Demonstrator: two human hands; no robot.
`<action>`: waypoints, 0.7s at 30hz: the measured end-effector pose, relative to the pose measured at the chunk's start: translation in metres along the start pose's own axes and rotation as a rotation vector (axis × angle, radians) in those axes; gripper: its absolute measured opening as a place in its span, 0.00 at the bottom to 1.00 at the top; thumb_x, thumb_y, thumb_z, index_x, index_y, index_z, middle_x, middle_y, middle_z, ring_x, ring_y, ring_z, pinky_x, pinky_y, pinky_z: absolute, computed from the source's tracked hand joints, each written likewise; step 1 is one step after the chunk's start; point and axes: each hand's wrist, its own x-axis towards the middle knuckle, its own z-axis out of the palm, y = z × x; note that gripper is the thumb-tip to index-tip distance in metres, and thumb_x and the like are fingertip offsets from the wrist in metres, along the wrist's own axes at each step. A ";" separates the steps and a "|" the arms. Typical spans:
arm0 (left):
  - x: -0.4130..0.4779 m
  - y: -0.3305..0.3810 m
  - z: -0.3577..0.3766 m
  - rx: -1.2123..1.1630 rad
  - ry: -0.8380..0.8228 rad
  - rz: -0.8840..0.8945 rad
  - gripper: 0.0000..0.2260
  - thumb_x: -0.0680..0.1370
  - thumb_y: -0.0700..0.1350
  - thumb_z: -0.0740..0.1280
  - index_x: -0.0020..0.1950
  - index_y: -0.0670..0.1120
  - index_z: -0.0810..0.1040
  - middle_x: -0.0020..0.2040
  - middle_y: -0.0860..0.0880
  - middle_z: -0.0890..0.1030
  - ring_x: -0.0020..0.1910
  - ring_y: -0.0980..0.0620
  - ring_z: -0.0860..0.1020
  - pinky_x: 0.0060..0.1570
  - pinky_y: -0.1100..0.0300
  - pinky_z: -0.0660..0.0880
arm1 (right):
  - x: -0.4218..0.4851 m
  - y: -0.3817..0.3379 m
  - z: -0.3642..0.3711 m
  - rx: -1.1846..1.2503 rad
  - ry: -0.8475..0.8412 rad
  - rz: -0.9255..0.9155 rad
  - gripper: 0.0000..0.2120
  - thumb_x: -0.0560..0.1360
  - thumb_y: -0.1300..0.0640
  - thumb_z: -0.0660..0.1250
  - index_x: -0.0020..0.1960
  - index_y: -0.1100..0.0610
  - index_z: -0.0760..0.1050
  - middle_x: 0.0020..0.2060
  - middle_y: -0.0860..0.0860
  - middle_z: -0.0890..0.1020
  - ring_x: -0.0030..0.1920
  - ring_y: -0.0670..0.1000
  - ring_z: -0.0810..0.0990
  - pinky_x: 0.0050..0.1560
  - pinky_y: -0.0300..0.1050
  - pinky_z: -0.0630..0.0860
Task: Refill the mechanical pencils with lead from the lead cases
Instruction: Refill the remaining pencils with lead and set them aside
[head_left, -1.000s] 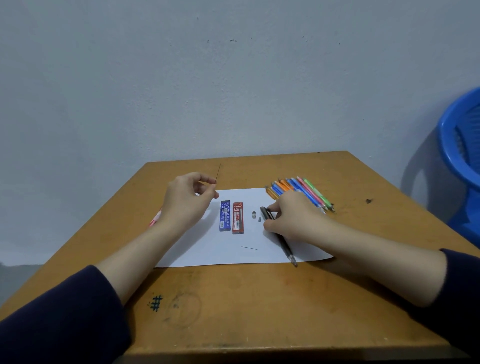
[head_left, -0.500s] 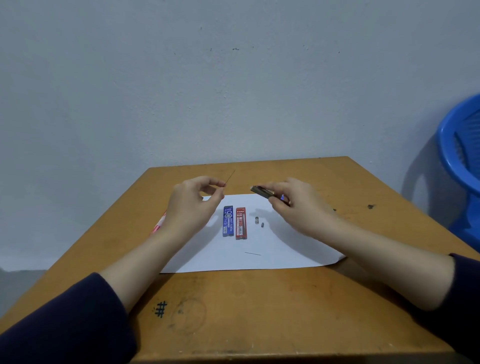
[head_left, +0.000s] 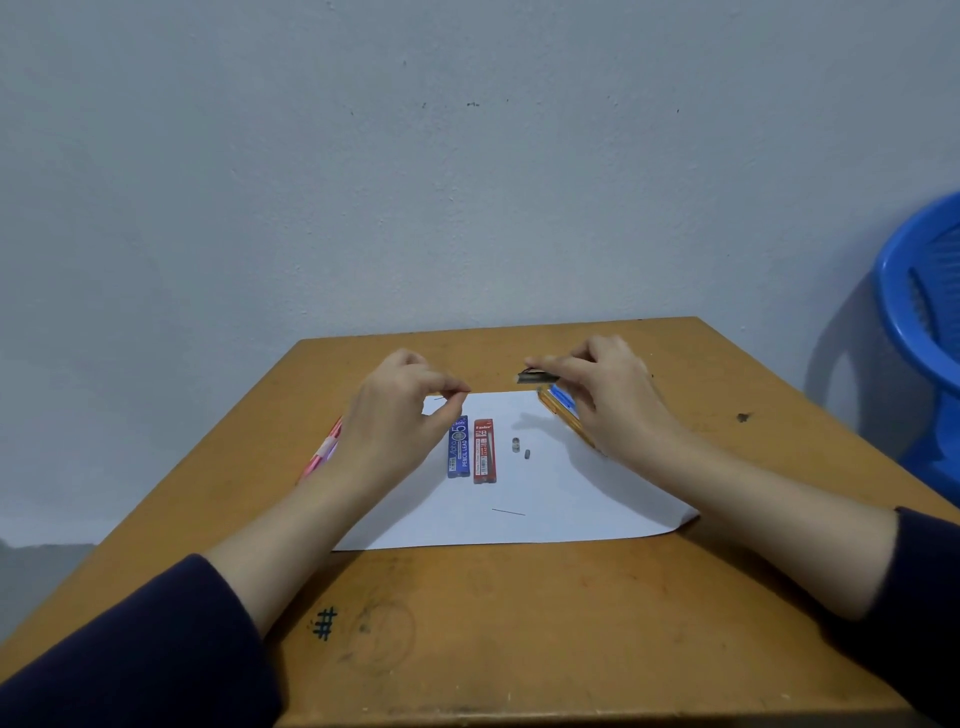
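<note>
L hand pinched thin lead; R hand gripped black pencil, approx. horiz., beyond lead cases on paper.

Blue lead case beside a red one on white paper; orange-brown bench, blue chair, grey wall.

On the table lies a sheet of paper. At its middle two lead cases lie side by side, two caps just right of them, a loose lead nearer the person. Pencils lie at its far right corner, other pencils off its left edge.
</note>
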 end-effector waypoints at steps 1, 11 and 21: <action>0.000 0.000 0.000 0.008 0.003 0.008 0.05 0.71 0.39 0.74 0.45 0.47 0.86 0.36 0.58 0.75 0.42 0.55 0.73 0.36 0.58 0.72 | -0.001 0.000 0.000 0.004 0.008 -0.009 0.20 0.78 0.63 0.60 0.66 0.45 0.74 0.48 0.53 0.74 0.53 0.53 0.69 0.51 0.50 0.68; 0.000 0.000 0.000 0.049 0.003 0.049 0.05 0.70 0.38 0.75 0.44 0.46 0.86 0.35 0.52 0.81 0.41 0.54 0.72 0.33 0.58 0.72 | -0.001 0.001 0.002 0.013 0.039 -0.037 0.20 0.78 0.65 0.62 0.64 0.46 0.76 0.46 0.53 0.74 0.52 0.53 0.70 0.51 0.51 0.68; -0.001 0.000 0.001 0.051 -0.016 0.064 0.04 0.71 0.39 0.75 0.44 0.46 0.86 0.37 0.52 0.83 0.41 0.56 0.71 0.31 0.61 0.67 | -0.001 0.001 0.007 0.053 0.069 -0.074 0.21 0.75 0.67 0.64 0.61 0.47 0.78 0.43 0.54 0.75 0.49 0.55 0.70 0.49 0.52 0.69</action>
